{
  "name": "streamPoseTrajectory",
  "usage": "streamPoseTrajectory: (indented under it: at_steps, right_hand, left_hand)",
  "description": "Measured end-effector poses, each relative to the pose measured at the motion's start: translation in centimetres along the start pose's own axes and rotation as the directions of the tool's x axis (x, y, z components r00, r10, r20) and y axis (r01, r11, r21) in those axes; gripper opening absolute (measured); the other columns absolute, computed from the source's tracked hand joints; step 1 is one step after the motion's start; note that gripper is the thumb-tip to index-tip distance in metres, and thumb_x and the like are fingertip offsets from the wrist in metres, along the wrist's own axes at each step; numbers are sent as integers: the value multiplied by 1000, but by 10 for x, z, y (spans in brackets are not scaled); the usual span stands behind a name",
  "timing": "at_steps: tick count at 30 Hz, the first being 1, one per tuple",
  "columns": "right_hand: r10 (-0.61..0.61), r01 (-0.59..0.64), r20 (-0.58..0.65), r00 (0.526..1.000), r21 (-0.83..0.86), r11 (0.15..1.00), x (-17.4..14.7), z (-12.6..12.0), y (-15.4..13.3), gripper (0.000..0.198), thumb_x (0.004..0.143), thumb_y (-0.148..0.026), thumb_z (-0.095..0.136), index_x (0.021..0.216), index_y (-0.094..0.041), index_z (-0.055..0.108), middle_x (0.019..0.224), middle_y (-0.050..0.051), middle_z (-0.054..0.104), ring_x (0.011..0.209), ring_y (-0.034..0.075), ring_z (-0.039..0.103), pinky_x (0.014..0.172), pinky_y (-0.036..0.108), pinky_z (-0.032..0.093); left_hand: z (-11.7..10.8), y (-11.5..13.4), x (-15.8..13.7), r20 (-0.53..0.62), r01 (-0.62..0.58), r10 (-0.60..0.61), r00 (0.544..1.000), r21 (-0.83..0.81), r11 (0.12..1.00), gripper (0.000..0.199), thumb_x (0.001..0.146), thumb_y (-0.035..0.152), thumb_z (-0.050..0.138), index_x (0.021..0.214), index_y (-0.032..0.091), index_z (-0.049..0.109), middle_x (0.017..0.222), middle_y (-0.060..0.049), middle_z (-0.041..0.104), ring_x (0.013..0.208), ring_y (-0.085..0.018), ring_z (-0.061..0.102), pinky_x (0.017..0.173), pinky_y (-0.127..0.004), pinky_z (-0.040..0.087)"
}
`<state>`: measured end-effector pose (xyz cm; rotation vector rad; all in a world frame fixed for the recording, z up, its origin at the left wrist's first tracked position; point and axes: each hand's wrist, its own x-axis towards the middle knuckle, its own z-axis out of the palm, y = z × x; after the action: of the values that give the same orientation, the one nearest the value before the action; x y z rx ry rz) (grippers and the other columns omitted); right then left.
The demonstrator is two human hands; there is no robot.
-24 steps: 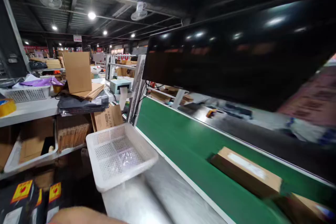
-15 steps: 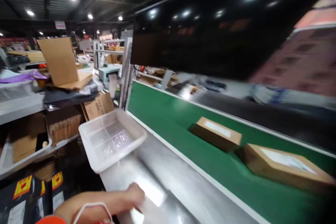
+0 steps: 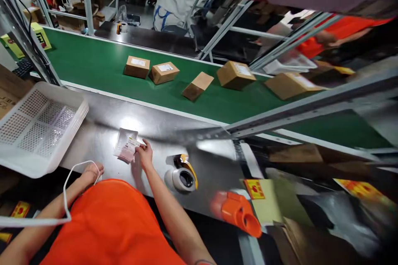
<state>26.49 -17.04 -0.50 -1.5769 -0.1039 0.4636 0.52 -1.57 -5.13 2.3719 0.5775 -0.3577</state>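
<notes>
Here, a small clear plastic packet with a pink-and-white label [image 3: 126,145] is seen lying flat on the polished steel surface [image 3: 102,116], and it is touched at its near corner by the fingertips of the right hand [image 3: 144,155]. The fingers are loosely bent and not closed on anything, so the packet is judged to be not yet picked up. The left hand [image 3: 92,172] is rested at the surface's near edge, well apart from the right; its fingers are mostly hidden, and whether they are curled cannot be told. A thin white cord [image 3: 66,192] is looped beside it. The white perforated plastic basket [image 3: 39,126], just left of the packet, holds nothing that can be made out. Five brown cardboard boxes [image 3: 164,72] already lie on the green conveyor belt [image 3: 93,64]. A roll of tape [image 3: 182,178] and an orange tape dispenser [image 3: 238,212] lie untouched nearby, so packing of the packet appears to remain ahead.
</notes>
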Motion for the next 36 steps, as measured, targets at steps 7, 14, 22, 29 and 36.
streamPoseTrajectory:
  at_steps: [7, 14, 22, 29, 36]
  right_hand:
    - [42, -22, 137, 990, -145, 989, 38, 27, 18, 59, 72, -19, 64, 131, -15, 63, 80, -8, 62, 72, 15, 62, 69, 27, 54]
    - [-52, 151, 234, 971, -426, 892, 55, 20, 34, 67, 78, -13, 59, 144, -11, 64, 105, 7, 79, 95, 25, 74, 91, 38, 62]
    - [-189, 524, 559, 807, -532, 665, 8, 25, 58, 56, 91, -24, 69, 146, -17, 72, 169, 22, 59, 162, 40, 47, 137, 63, 30]
    - [-184, 670, 758, 626, -401, 625, 24, 19, 59, 59, 89, -44, 85, 142, -19, 77, 162, 15, 68, 152, 37, 59, 135, 57, 38]
    - [-66, 534, 590, 805, -671, 515, 66, 23, 37, 71, 96, -56, 69, 158, -20, 67, 172, 21, 56, 164, 47, 41, 135, 67, 28]
  left_hand:
    - [-3, 19, 25, 95, -330, 320, 943, 129, 935, 16, 100, 14, 68, 101, 14, 84, 171, -15, 60, 157, -34, 54, 133, -45, 40]
    - [5, 49, 61, 242, -506, 463, 853, 158, 848, 20, 96, 16, 76, 113, 16, 87, 187, -16, 33, 174, -38, 31, 145, -62, 20]
    - [3, 56, 69, 314, -417, 359, 879, 138, 899, 13, 96, 21, 77, 107, 17, 84, 165, -16, 66, 164, -37, 51, 145, -65, 18]
    - [4, 56, 72, 305, -383, 333, 892, 118, 916, 15, 95, 24, 75, 106, 19, 85, 158, -14, 70, 162, -38, 52, 146, -59, 16]
    - [23, 51, 82, 316, -374, 349, 882, 21, 927, 24, 80, 27, 78, 102, 25, 85, 188, -8, 32, 175, -39, 25, 144, -65, 13]
